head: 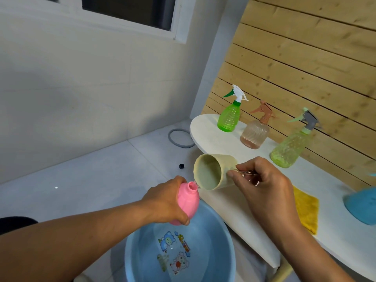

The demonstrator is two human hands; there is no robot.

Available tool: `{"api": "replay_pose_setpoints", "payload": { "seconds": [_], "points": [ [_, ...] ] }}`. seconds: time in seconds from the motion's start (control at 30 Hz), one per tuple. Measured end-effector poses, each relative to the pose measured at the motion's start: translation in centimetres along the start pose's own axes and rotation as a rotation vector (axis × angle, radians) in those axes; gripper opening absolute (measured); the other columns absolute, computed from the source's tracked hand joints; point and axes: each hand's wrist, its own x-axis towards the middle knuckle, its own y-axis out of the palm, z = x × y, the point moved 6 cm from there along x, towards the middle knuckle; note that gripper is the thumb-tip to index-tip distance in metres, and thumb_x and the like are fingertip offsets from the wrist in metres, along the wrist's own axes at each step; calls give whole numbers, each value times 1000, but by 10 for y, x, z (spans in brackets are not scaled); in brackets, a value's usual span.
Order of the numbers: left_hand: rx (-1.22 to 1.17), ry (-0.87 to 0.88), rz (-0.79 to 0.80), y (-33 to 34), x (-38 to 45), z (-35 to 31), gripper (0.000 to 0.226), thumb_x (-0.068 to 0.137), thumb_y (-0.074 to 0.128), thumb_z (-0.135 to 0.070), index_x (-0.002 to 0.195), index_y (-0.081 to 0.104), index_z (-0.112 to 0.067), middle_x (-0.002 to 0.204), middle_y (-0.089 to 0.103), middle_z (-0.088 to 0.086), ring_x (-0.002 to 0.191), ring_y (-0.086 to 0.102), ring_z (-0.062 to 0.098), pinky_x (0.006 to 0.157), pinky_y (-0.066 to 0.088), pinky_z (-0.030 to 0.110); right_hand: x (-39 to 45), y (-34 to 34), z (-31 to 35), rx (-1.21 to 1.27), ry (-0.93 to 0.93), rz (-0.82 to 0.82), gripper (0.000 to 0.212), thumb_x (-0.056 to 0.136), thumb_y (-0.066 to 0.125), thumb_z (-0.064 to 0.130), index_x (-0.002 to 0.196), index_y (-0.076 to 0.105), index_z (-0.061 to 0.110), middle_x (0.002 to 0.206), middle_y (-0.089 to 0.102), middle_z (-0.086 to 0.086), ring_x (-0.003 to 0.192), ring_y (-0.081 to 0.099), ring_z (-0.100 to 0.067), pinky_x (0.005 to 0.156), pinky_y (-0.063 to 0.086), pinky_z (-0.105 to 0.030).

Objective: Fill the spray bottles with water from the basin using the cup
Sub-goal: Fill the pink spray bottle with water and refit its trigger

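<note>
My left hand (164, 202) grips a pink spray bottle (188, 198) with its cap off, held tilted above the blue basin (132, 253). My right hand (262, 180) holds a cream cup (215, 171) by its handle, tipped on its side with the lip touching the pink bottle's open neck. A thin stream of water runs from the cup into the neck. The basin sits on the floor and holds water over cartoon prints. On the white table (230, 143) stand a bright green spray bottle (228, 117), a peach one (255, 135) and a pale green one (291, 147).
A yellow cloth (307, 210) lies on the table near my right wrist. A blue object (362, 206) sits at the right edge. A grey ring (180, 138) and a small black cube (181, 166) lie on the tiled floor. A wooden slat wall backs the table.
</note>
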Motion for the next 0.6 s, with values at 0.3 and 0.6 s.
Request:
{"api": "replay_pose_setpoints", "payload": {
  "seconds": [0.3, 0.6],
  "points": [
    [12, 4, -2, 0, -2, -1, 97, 56, 95, -45, 135, 39, -42, 119, 56, -17, 107, 60, 18, 81, 56, 32, -1, -3, 13, -96, -175, -56, 16, 81, 85, 21, 84, 70, 21, 76, 63, 10, 72, 58, -11, 63, 50, -33],
    [5, 7, 11, 1, -2, -1, 97, 56, 95, -45, 136, 39, -42, 120, 56, -15, 108, 60, 18, 77, 55, 30, -4, -3, 20, -186, -298, -75, 14, 81, 85, 20, 85, 72, 16, 77, 63, 5, 69, 56, -16, 61, 50, -35]
  ]
}}
